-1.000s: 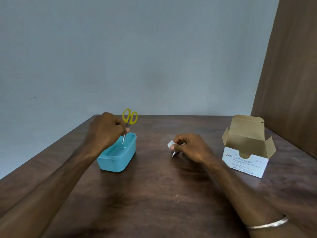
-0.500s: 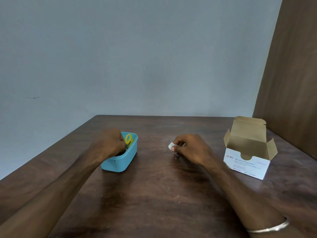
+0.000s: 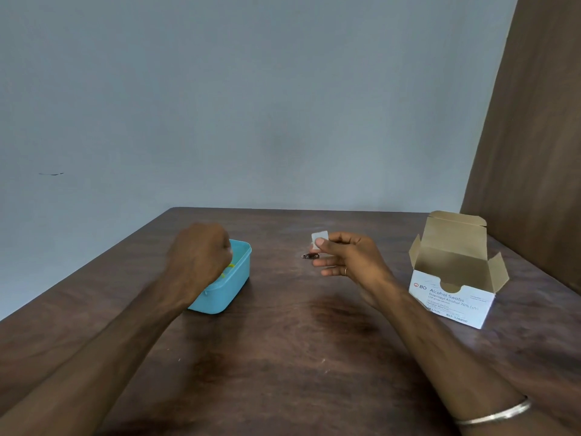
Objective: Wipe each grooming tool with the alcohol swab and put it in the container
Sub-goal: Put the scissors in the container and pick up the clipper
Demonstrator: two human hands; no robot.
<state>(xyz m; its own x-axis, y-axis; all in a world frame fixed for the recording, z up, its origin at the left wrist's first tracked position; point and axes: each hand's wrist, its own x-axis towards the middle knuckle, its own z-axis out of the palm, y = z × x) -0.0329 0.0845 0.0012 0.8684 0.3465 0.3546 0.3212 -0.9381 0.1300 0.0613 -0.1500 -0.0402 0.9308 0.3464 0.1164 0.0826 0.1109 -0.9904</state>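
The light blue container [image 3: 234, 286] stands left of centre on the dark wooden table. Yellow scissors [image 3: 230, 266] lie inside it, mostly hidden. My left hand [image 3: 199, 258] hovers blurred over the container's near end with its back to the camera and its fingers curled under, out of sight. My right hand [image 3: 349, 258] is raised off the table at centre. Its thumb and forefinger pinch a small white alcohol swab [image 3: 319, 238]. A small metal grooming tool [image 3: 310, 255] lies on the table just left of that hand's fingertips.
An open white box of alcohol swabs [image 3: 452, 297] stands at the right, flaps up. A brown wooden panel [image 3: 534, 152] rises behind it. A grey wall backs the table [image 3: 298, 357], whose left edge runs diagonally.
My left hand lowered the yellow scissors from upright above the container down into it, then rose slightly. My right hand lifted off the table with the swab, uncovering the small metal tool.
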